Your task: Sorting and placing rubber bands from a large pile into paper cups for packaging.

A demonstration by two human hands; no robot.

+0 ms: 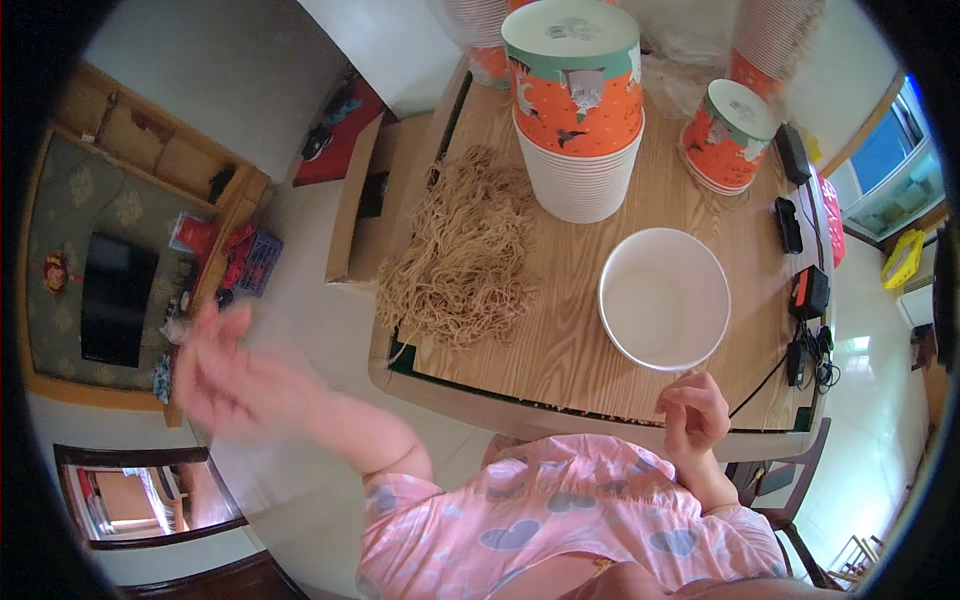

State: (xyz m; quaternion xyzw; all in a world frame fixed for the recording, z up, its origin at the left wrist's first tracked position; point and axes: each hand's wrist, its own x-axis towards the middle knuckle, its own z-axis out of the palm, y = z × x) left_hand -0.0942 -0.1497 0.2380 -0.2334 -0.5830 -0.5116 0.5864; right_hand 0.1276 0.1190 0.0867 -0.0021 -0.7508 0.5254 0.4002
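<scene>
An upright white paper tub [662,300] stands on the wooden tabletop, its open mouth facing up and its inside looking bare. Just below its near rim is my right hand [696,412], fingers curled in loosely, with nothing visible in them. Out past the table's left edge, over the floor, my left hand [215,375] is smeared by motion, so its grip is unclear. On the left of the table lies a loose, tangled heap of tan noodle-like strands [470,255]. Behind the tub rises a stack of nested, upside-down tubs [578,110], the top one printed orange and green.
A shorter inverted stack of orange and green tubs [728,140] stands at the back right. Black adapters and cables [808,295] run along the table's right edge. An open cardboard box [358,225] sits left of the table, and a dark chair [800,490] stands at the near right.
</scene>
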